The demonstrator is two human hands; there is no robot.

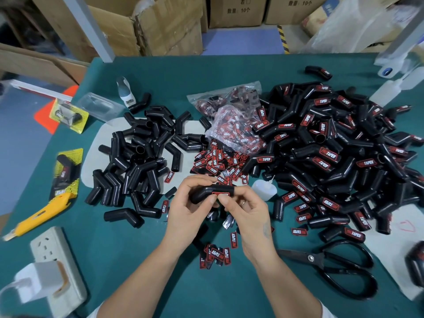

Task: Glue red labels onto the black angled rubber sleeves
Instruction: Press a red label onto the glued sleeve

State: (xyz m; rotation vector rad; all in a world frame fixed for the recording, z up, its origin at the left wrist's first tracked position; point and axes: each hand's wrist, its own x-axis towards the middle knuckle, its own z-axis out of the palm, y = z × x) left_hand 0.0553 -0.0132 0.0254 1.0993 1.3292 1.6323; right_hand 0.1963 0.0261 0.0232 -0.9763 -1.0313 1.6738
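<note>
I hold one black angled rubber sleeve (207, 191) above the green table, near the middle. My left hand (190, 207) grips its left end. My right hand (246, 208) holds its right end, thumb pressing a red label (220, 193) onto the sleeve. Unlabelled sleeves (137, 157) lie in a heap to the left. A big pile of labelled sleeves (332, 152) fills the right side. Loose red labels (218, 166) lie just beyond my hands, and a few more labels (218, 254) lie between my forearms. A small white glue bottle (265, 189) stands right of my right hand.
Black scissors (332, 267) lie at the right front. A yellow utility knife (43, 212) and a white power strip (55, 267) with a plugged charger sit at the left. Clear bags of labels (231, 111) lie behind the loose ones. Cardboard boxes (160, 26) stand beyond the table.
</note>
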